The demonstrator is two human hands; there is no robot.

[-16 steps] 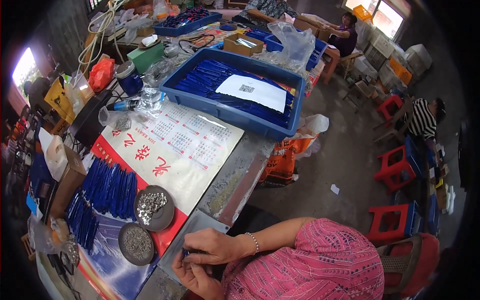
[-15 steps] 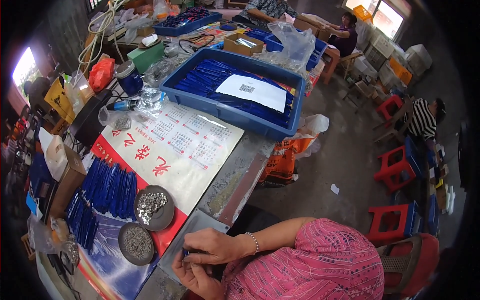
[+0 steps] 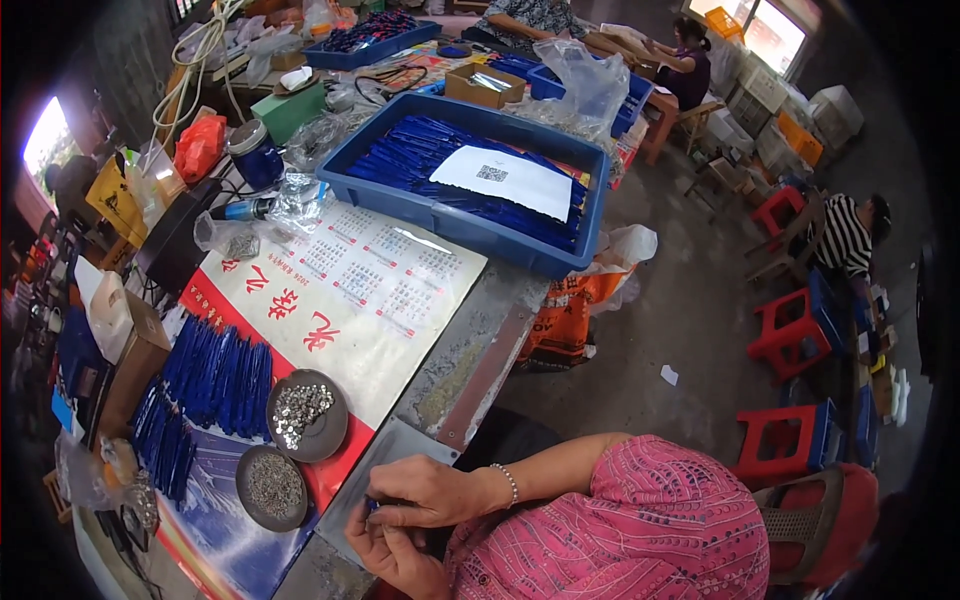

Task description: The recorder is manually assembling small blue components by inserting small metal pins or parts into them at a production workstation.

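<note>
My right hand [image 3: 425,490], with a beaded bracelet at the wrist, and my left hand [image 3: 395,555] meet at the table's near edge. Both have their fingers bent in a pinch round a small dark blue piece [image 3: 372,504]. Only a bit of it shows between the fingertips, so its kind is unclear. Just left of my hands sit two round grey dishes: one [image 3: 336,430] holds shiny silvery metal bits, the other [image 3: 243,490] finer, duller metal bits. Beyond the dishes lie bunches of slim blue pieces [image 3: 222,375].
A large blue tray [image 3: 440,215] of slim blue pieces, with a white printed sheet on top, stands at the table's far side. A calendar sheet [image 3: 385,290] covers the tabletop. Red stools [image 3: 775,440] stand on the floor at right. Other people sit farther back.
My hands stay together at the same spot, with hardly any finger movement visible. At the back right, the seated person's arms have shifted slightly.
</note>
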